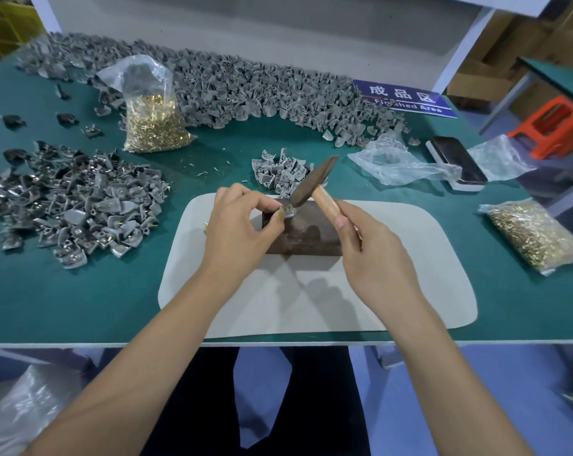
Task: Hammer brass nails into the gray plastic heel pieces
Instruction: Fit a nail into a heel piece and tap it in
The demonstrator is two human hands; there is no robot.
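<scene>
My left hand pinches a small gray heel piece with a brass nail in it on top of a dark metal block. My right hand grips the wooden handle of a hammer; its dark head rests with one end on the nail. The block stands on a white mat. A small heap of gray heel pieces lies just behind the block. A bag of brass nails stands at the back left, another nail bag lies at the right.
A heap of heel pieces with nails in them lies at the left. A long ridge of gray heel pieces runs along the back. Crumpled plastic bags, a phone and a blue sign are at the right.
</scene>
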